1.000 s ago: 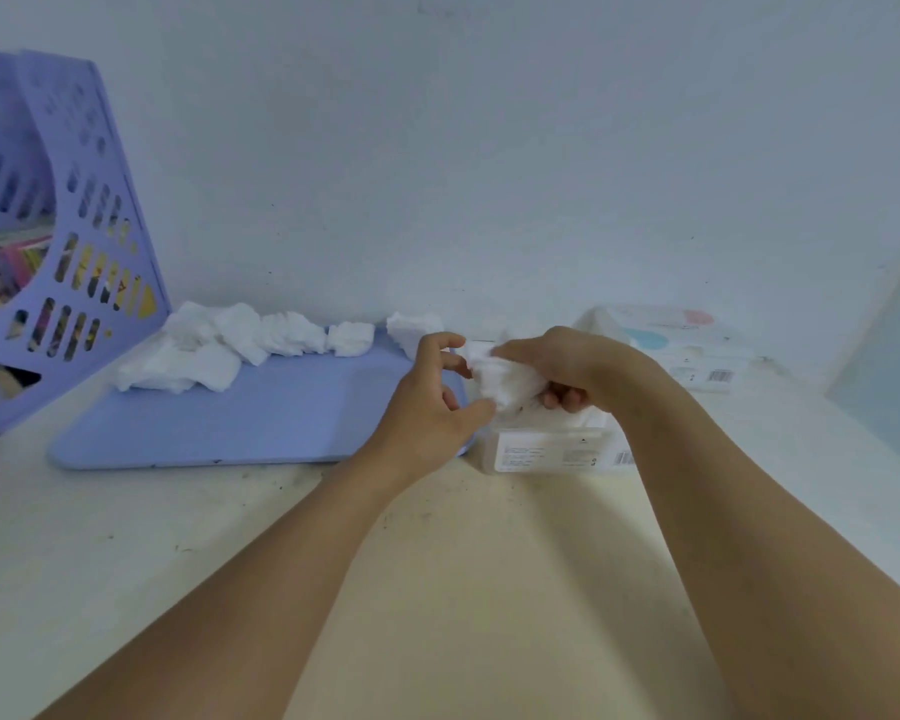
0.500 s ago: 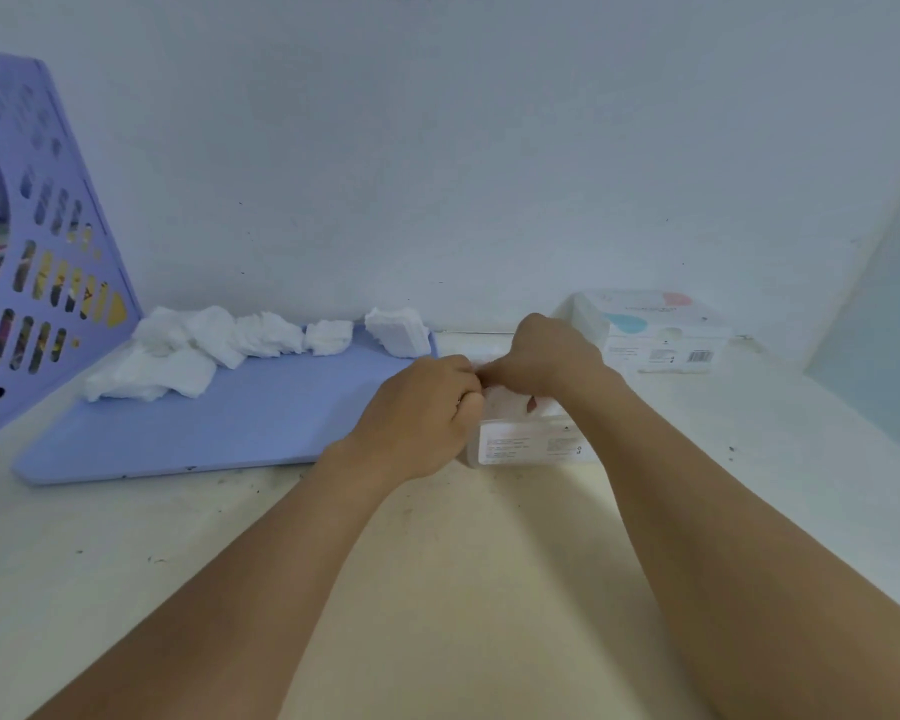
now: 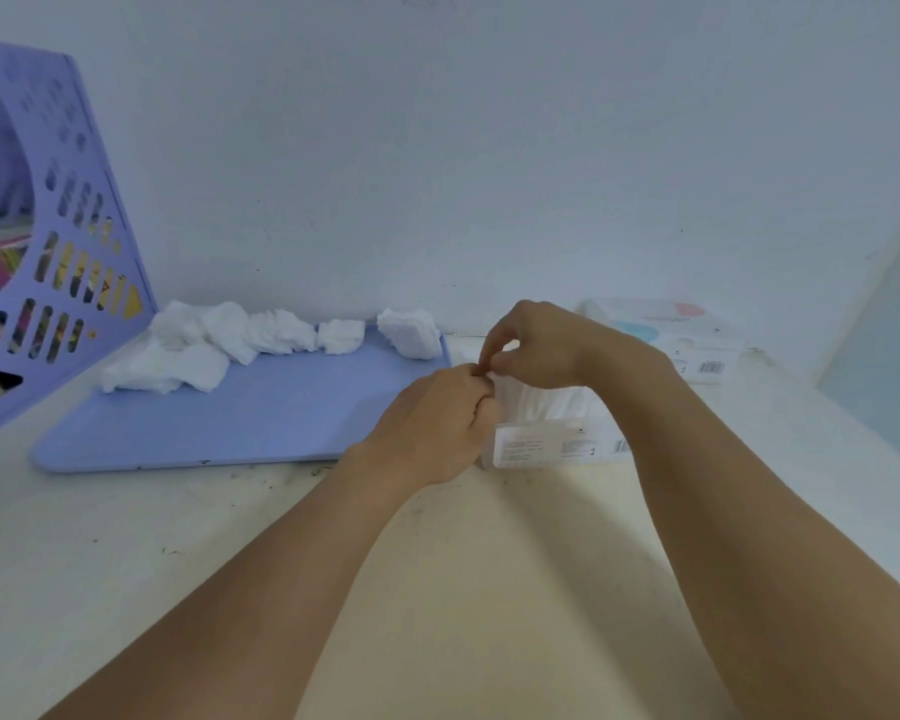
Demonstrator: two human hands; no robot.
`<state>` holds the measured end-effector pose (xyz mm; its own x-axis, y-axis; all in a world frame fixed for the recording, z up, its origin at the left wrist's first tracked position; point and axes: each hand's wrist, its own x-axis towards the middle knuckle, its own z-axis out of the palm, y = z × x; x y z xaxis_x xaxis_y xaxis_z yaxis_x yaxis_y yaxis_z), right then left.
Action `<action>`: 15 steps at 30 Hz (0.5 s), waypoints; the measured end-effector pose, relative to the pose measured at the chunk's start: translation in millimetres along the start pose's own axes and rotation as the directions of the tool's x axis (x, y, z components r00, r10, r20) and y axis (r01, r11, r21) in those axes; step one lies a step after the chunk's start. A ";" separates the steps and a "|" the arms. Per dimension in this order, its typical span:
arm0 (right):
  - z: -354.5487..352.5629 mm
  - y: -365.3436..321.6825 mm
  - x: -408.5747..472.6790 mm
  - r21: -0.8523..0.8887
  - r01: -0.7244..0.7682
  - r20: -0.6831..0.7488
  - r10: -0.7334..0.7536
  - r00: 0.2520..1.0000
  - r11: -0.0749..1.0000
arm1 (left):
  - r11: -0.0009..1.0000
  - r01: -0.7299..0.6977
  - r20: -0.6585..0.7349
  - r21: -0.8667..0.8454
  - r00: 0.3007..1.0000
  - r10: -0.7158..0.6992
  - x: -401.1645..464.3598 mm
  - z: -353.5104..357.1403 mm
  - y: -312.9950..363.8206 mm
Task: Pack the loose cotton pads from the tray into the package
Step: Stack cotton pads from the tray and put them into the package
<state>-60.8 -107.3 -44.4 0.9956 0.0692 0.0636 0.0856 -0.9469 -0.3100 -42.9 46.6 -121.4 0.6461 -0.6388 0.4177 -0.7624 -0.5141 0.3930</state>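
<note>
Your tray (image 3: 240, 423) lies on the table (image 3: 126, 537) left of centre, its far edge near the wall (image 3: 489, 148). The pads (image 3: 219, 345) sit in a row along the tray's far edge. Left of the tray, at the table's left edge, stands a file rack (image 3: 58, 241). The package (image 3: 552, 433) lies just beside the tray's right edge, under your hands (image 3: 489, 376). A second pack (image 3: 666, 335) lies behind it, toward the far right corner.

Right hand (image 3: 541, 345) has lifted (slightly) off package (image 3: 552, 433).
</note>
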 end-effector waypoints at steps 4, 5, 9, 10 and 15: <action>10.6 5.4 9.5 0.080 0.067 -0.100 -0.059 0.993 0.995 | 1.000 0.014 0.000 0.012 1.000 -0.014 -0.5 -2.0 -2.5; 14.0 6.9 11.8 0.090 0.068 -0.118 -0.057 0.991 0.994 | 1.000 0.020 0.001 0.012 1.000 -0.020 -0.9 -2.4 -3.1; 17.7 18.0 16.9 -0.036 -0.004 -0.097 0.001 0.995 0.999 | 0.999 0.032 0.010 -0.021 0.999 -0.032 -1.4 -1.2 -4.4; 17.4 20.9 17.4 -0.050 -0.028 -0.093 0.023 0.995 0.998 | 0.999 0.031 0.007 -0.034 0.999 -0.031 -0.8 -0.7 -4.7; 22.3 16.2 17.0 -0.070 0.043 -0.153 -0.053 0.987 0.997 | 0.993 0.032 -0.036 -0.115 0.999 -0.037 -0.8 2.5 -4.8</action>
<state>-41.6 -114.4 -69.5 0.9720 0.0705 0.2243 0.1251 -0.9628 -0.2396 -39.8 48.2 -125.7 0.6747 -0.5984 0.4322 -0.7317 -0.4652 0.4982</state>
